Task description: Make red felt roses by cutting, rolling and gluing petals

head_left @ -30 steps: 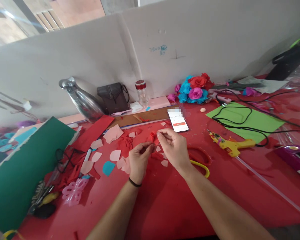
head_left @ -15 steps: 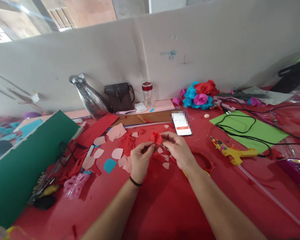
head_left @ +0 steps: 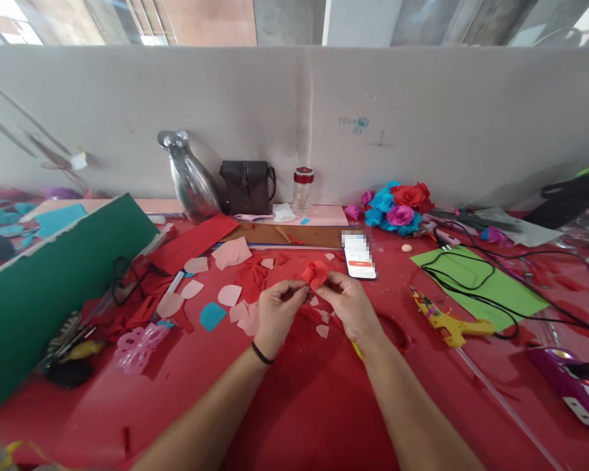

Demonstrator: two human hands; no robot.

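Here, you are holding the little red flower (head_left: 315, 273) up over the worktop (head_left: 304, 405), your left hand (head_left: 277, 311) pinching its bottom and your right hand (head_left: 351, 304) pinching its side, maybe so it isn't coming undone.

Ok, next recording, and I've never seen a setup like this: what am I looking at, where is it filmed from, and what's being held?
There is no machine here: these are a person's bare left hand and right hand. The one view comes from a camera worn on that person's head, looking forward and down. The fingertips of both hands pinch a small red paper flower above a red tabletop.

To the left of the hands lie loose pink petals and a blue petal. Beyond the hands is a phone; further back stands a bunch of paper flowers. To the right is a yellow glue gun with a stick trailing from its back.
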